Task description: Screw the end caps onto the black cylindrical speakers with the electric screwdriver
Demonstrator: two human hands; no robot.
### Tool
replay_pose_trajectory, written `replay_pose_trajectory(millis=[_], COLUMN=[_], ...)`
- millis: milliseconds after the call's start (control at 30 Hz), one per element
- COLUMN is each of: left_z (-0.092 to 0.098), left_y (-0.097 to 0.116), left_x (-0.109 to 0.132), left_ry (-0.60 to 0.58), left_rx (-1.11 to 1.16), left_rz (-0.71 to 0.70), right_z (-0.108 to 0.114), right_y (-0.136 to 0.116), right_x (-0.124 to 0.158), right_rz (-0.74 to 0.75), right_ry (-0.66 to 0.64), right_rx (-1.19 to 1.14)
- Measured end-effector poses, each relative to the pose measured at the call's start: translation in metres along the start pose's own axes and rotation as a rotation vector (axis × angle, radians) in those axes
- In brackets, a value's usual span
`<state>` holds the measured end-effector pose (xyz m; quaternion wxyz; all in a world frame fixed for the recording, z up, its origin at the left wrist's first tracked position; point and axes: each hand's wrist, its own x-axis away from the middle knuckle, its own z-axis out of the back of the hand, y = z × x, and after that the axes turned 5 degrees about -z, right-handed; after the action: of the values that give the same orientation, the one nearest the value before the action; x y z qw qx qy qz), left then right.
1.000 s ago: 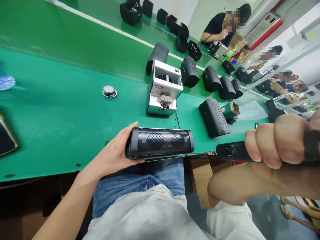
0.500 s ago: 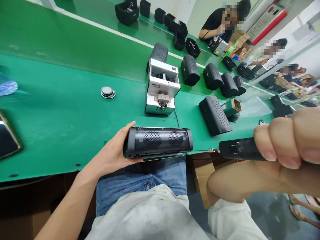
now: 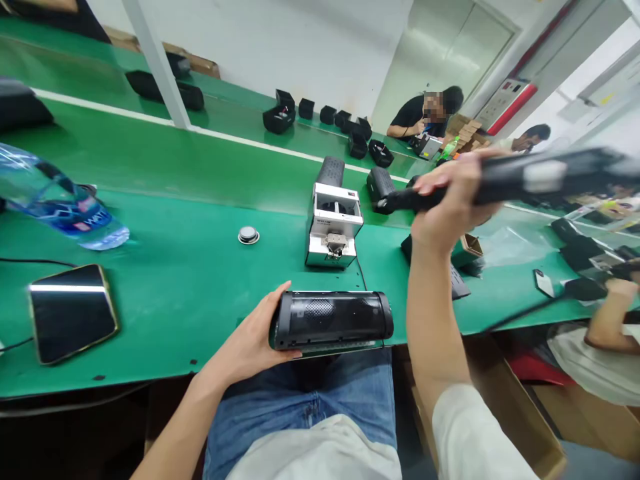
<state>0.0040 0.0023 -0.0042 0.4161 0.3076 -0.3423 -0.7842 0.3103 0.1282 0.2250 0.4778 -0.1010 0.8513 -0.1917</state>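
My left hand (image 3: 255, 340) grips the left end of a black speaker (image 3: 340, 320) at the table's front edge. The speaker lies lengthwise, its glossy perforated face showing. Up and to the right, my right hand (image 3: 453, 193) is closed around a black electric screwdriver (image 3: 520, 179), whose rear part is smeared by motion. Its front end points left, above and right of the white screw feeder (image 3: 320, 247), overlapping a black speaker housing (image 3: 379, 181) from this view. I cannot tell whether a screw is on the bit.
A small round silver part (image 3: 249, 234) lies left of the feeder. Farther left are a phone (image 3: 75, 313) and a water bottle (image 3: 75, 207). Black housings (image 3: 357, 143) line the far bench. An open carton (image 3: 520, 413) stands below at right. Other people work at the right.
My right hand has lifted the screwdriver away from the speaker's right end, up and toward the feeder. My left hand still holds the speaker. The view has shifted left.
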Motion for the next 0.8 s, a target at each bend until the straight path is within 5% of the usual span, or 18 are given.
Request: replay_pose_trajectory(millis=[100,267,433,600,800], left_z=[-0.001,-0.001,0.002,0.002,0.002], left_y=[-0.001,0.001,0.007,0.006,0.007], left_x=[0.001,0.001,0.0,-0.001,-0.002], left_ry=[-0.012,-0.015,-0.02,-0.006,-0.004], left_rx=[0.007,0.023,0.037,0.036,0.022], left_rz=[0.016,0.02,0.036,0.01,-0.004], right_z=[-0.028,-0.032,-0.048,-0.055,-0.048], right_y=[-0.006,-0.037,0.009,0.048,0.05], right_x=[0.014,0.014,0.026,0.03,0.032], right_rz=[0.017,-0.106,-0.23,-0.304,-0.367], right_ry=[-0.036,-0.151,-0.37,-0.331,-0.322], right_rx=[0.003,0.01,0.077,0.137,0.141])
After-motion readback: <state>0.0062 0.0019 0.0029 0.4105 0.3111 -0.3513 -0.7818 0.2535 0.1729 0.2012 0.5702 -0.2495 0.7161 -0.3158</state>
